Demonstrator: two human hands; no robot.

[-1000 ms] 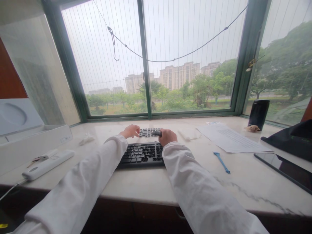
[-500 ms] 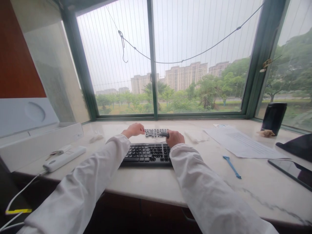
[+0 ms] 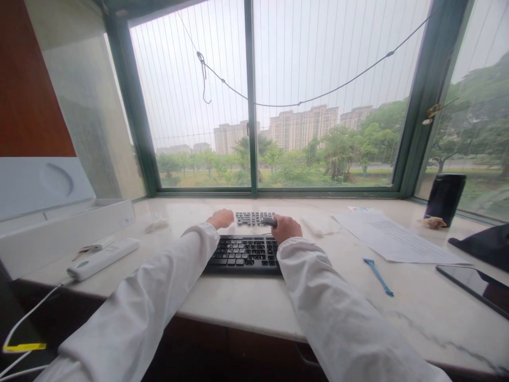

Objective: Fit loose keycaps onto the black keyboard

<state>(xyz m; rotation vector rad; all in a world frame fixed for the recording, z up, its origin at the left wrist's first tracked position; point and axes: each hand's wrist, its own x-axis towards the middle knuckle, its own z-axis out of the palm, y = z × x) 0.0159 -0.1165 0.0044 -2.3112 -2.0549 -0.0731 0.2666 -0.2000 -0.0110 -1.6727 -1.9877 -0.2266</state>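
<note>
A black keyboard (image 3: 243,253) lies on the table in front of me; many of its key positions look bare, though keys remain along its near left part. Just beyond it are rows of loose dark keycaps (image 3: 247,218). My left hand (image 3: 221,218) is closed beside the left end of those rows; whatever its fingers may hold is hidden. In my right hand (image 3: 288,229) is a small dark tool (image 3: 269,222), its end pointing left over the right part of the keycaps. The tool's exact kind is too small to make out.
At the left are an open white box (image 3: 71,228) and a white power strip (image 3: 104,260). To the right lie crumpled white tissue (image 3: 320,225), printed paper (image 3: 392,236), a blue strip-like tool (image 3: 378,277) and a phone (image 3: 475,286). A black cylinder (image 3: 445,199) stands by the window.
My left hand has shifted slightly right and nearer to me, its fingers now more curled. The right hand stays in nearly the same place with the dark tool.
</note>
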